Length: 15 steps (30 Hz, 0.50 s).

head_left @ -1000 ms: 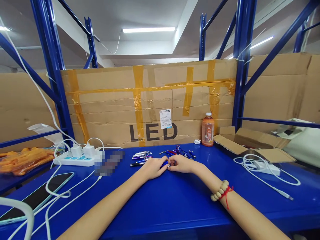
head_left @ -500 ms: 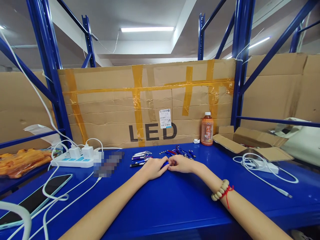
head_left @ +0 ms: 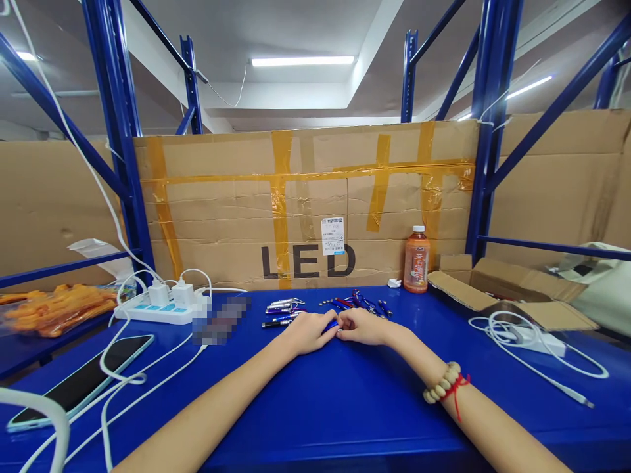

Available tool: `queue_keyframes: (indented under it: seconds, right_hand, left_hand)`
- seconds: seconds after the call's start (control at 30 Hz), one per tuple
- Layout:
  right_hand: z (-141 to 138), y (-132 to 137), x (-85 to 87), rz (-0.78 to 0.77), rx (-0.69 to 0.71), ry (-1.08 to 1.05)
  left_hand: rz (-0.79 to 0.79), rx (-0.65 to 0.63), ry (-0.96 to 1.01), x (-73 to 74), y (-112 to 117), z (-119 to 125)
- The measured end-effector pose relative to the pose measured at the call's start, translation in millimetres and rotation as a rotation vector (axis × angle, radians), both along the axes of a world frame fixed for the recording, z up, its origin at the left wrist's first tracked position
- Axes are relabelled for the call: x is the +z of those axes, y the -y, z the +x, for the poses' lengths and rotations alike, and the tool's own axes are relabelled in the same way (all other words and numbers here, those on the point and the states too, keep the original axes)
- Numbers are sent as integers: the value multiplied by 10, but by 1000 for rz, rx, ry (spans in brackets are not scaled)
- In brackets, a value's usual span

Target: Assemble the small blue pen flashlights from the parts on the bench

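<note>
My left hand (head_left: 311, 332) is closed around a small blue metal tube (head_left: 332, 325), which looks like a mini penlight. My right hand (head_left: 362, 326) meets it at the tube's end, fingertips pinched together. A tiny silvery spot shows there, but the fingers hide most of what they pinch. Just beyond the left hand lies a row of similar penlights (head_left: 280, 310) in silver, blue and black. Behind the right hand is a loose pile of blue and red penlights (head_left: 362, 301) with cords. Several tiny round silvery pieces (head_left: 325, 303) lie beside that pile.
On the left are a white power strip (head_left: 155, 311) with chargers, tangled white cables and a phone (head_left: 89, 378). At the back right stand a drink bottle (head_left: 417, 259) and an open cardboard box (head_left: 458, 289), with a coiled white cable (head_left: 497, 334) nearby. A cardboard panel (head_left: 221, 217) closes the back.
The whole scene has shifted slightly to the right as my head turned. Both hands stay together at the blue tube, with almost no change in grip.
</note>
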State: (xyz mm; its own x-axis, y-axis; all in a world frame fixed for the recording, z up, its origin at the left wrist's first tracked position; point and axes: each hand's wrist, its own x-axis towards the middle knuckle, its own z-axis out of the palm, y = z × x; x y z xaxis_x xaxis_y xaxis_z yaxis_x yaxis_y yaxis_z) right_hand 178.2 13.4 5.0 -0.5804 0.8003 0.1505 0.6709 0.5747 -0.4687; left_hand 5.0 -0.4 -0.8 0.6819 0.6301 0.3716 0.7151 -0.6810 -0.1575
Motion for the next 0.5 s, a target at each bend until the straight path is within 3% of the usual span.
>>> queue_keyframes:
  seconds: [0.5]
  right_hand:
    - [-21,50,48,21,7,24]
  left_hand:
    - [1,0,2,6,14,0]
